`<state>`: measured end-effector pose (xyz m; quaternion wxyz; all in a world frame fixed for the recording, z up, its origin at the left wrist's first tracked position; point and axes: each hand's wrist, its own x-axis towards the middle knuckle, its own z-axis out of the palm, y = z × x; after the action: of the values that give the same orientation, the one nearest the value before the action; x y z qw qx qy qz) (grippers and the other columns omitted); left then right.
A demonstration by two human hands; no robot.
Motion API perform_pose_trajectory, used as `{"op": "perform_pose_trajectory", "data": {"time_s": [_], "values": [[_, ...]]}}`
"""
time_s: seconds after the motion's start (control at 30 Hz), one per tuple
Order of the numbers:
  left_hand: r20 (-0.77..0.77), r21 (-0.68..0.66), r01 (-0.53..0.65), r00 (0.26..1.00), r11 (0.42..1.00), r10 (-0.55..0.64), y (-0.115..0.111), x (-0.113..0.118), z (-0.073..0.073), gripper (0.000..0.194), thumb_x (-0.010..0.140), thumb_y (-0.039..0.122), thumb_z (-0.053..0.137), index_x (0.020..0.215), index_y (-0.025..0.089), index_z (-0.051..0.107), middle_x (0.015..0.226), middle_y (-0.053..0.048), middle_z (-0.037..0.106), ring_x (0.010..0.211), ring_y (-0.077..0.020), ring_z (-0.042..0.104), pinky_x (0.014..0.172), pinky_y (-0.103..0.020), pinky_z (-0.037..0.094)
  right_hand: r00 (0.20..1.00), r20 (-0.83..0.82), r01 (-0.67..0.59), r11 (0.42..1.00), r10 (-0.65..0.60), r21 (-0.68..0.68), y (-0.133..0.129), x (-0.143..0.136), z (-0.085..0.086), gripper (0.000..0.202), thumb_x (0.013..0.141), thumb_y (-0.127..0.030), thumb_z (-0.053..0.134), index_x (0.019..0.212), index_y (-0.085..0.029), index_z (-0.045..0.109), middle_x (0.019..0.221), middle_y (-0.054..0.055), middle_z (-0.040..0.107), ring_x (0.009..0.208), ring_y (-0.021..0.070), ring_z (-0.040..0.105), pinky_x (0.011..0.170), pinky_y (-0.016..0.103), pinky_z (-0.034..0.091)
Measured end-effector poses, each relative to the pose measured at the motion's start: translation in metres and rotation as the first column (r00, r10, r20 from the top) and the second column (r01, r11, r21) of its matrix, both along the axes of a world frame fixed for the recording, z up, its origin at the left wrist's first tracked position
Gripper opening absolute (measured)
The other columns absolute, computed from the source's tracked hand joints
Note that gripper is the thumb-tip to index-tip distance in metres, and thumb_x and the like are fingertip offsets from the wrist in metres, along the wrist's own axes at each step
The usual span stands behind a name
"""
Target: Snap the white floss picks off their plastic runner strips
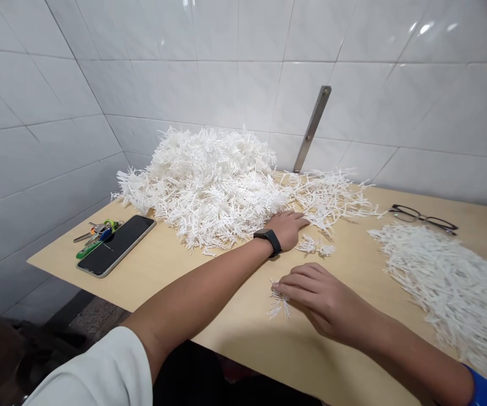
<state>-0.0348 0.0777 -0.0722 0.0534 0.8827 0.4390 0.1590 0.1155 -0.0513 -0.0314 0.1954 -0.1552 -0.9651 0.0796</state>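
My left hand [288, 228], with a black watch [271, 241] on the wrist, reaches to the right edge of a big heap of white branched plastic pieces [213, 186]. Its fingers are spread and touch the strands there. Nearer to me, my right hand [313, 293] has its fingers together on a small white branched piece [281, 299] low over the table. Two small white clusters [315, 246] lie between the hands. Behind them a looser spread of white strands [330, 197] adjoins the heap.
A phone [116, 246] and keys [95, 234] lie at the table's left. Glasses [423, 219] sit at the right, behind another pile of white pieces [450, 282]. A metal bar [312, 129] stands against the tiled wall [209, 34] at the back.
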Motion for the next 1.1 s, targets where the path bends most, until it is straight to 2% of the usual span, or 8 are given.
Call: {"op": "perform_pose_trajectory", "data": {"time_s": [0.07, 0.13, 0.27, 0.4, 0.53, 0.7, 0.87, 1.1], "values": [[0.009, 0.001, -0.002, 1.000, 1.000, 0.002, 0.000, 0.000, 0.000, 0.046, 0.091, 0.014, 0.037, 0.132, 0.025, 0.055, 0.146, -0.001, 0.049, 0.132, -0.0212, 0.042, 0.111, -0.040, 0.034, 0.999, -0.011, -0.034, 0.999, 0.034, -0.030, 0.004, 0.004, -0.001, 0.042, 0.092, -0.006, 0.040, 0.130, -0.019, 0.055, 0.115, 0.011, 0.067, 0.107, 0.0221, 0.058, 0.091, 0.042, 0.045], [0.020, 0.001, -0.001, 1.000, 1.000, 0.001, 0.000, 0.000, 0.001, 0.044, 0.092, 0.015, 0.038, 0.130, 0.025, 0.056, 0.144, -0.001, 0.050, 0.131, -0.0213, 0.043, 0.111, -0.040, 0.034, 0.990, -0.141, -0.009, 1.000, 0.006, -0.016, 0.012, 0.010, -0.004, 0.044, 0.090, -0.005, 0.041, 0.129, -0.020, 0.054, 0.115, 0.011, 0.067, 0.107, 0.0228, 0.058, 0.092, 0.044, 0.045], [0.060, 0.010, 0.027, 0.998, 1.000, -0.027, 0.001, -0.001, 0.002, 0.038, 0.096, 0.021, 0.035, 0.123, 0.024, 0.062, 0.137, -0.002, 0.057, 0.126, -0.0201, 0.049, 0.109, -0.038, 0.037, 0.877, -0.411, 0.295, 0.954, -0.250, 0.048, 0.038, 0.032, -0.015, 0.030, 0.087, -0.006, 0.042, 0.108, -0.018, 0.060, 0.100, 0.011, 0.066, 0.097, 0.0233, 0.060, 0.085, 0.041, 0.049], [0.093, 0.041, 0.053, 0.994, 0.998, -0.057, 0.001, -0.002, 0.002, 0.037, 0.097, 0.021, 0.035, 0.119, 0.023, 0.064, 0.132, -0.003, 0.060, 0.122, -0.0196, 0.052, 0.106, -0.036, 0.040, 0.844, -0.175, 0.516, 0.856, -0.507, 0.008, 0.056, 0.051, -0.018, 0.026, 0.088, -0.025, 0.055, 0.113, -0.018, 0.059, 0.108, 0.011, 0.065, 0.098, 0.0251, 0.060, 0.083, 0.040, 0.049], [0.116, 0.046, 0.067, 0.991, 0.997, -0.072, 0.001, -0.002, 0.003, 0.036, 0.095, 0.019, 0.037, 0.115, 0.022, 0.067, 0.130, -0.004, 0.062, 0.120, -0.0205, 0.055, 0.106, -0.037, 0.041, 0.855, 0.017, 0.519, 0.853, -0.519, -0.053, 0.059, 0.054, -0.018, 0.021, 0.091, -0.036, 0.053, 0.086, -0.019, 0.063, 0.087, 0.006, 0.065, 0.079, 0.0193, 0.059, 0.070, 0.031, 0.047], [0.299, 0.009, 0.083, 0.951, 0.997, -0.082, -0.001, -0.001, 0.008, 0.032, 0.095, 0.020, 0.041, 0.104, 0.017, 0.071, 0.125, -0.007, 0.065, 0.117, -0.0190, 0.058, 0.105, -0.033, 0.042, 0.757, -0.055, 0.600, 0.726, -0.651, -0.335, 0.059, 0.053, -0.025, 0.035, 0.094, -0.039, 0.045, 0.067, -0.018, 0.053, 0.060, -0.001, 0.052, 0.058, 0.0134, 0.046, 0.057, 0.026, 0.036], [0.463, 0.002, 0.150, 0.876, 0.989, -0.134, -0.010, -0.002, 0.017, 0.031, 0.096, 0.024, 0.039, 0.104, 0.015, 0.068, 0.112, -0.007, 0.069, 0.106, -0.0172, 0.061, 0.098, -0.030, 0.045, 0.687, -0.102, 0.574, 0.623, -0.719, -0.532, 0.062, 0.059, -0.026, 0.041, 0.092, -0.050, 0.046, 0.065, -0.019, 0.049, 0.059, -0.002, 0.048, 0.059, 0.0137, 0.043, 0.058, 0.027, 0.034], [0.367, -0.134, 0.263, 0.909, 0.955, -0.199, -0.017, -0.002, 0.023, 0.035, 0.085, 0.050, 0.062, 0.101, 0.019, 0.069, 0.099, -0.004, 0.072, 0.091, -0.0185, 0.064, 0.082, -0.028, 0.046, 0.561, -0.217, 0.453, 0.516, -0.799, -0.727, 0.066, 0.063, -0.025, 0.042, 0.087, -0.057, 0.054, 0.072, -0.018, 0.058, 0.057, 0.000, 0.052, 0.056, 0.0146, 0.047, 0.056, 0.029, 0.039]]}}
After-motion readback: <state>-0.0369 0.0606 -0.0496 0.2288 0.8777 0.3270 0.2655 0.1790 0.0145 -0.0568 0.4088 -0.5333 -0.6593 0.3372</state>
